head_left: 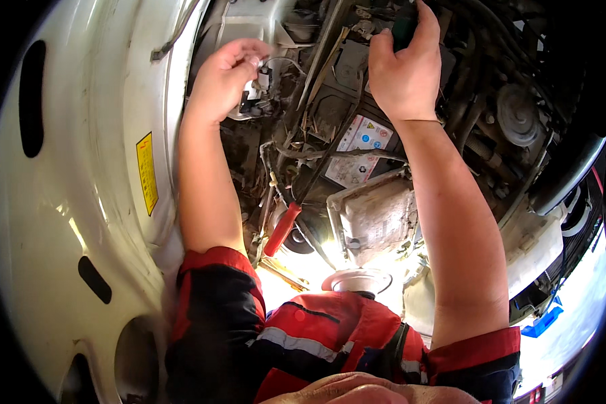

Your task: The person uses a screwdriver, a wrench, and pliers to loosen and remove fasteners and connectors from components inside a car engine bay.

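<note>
- The right hand (407, 84) was closed around a dark green object (403, 30), which lay between thumb and fingers.
- The left hand (223, 79) had thumb and fingers drawn close together; whether they pinched anything, I could not tell.
- A black-and-white part (250, 89) sat just below those fingertips.
- Nearer the body, a white label (362, 148) and a red handle (283, 229) lay between the forearms.

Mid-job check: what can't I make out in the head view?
Left hand: partly blurred in the head view, so its grip is unclear.
Dark green object: the right hand hides part of it in the head view.
Blue item: too small in the head view to identify.
</note>
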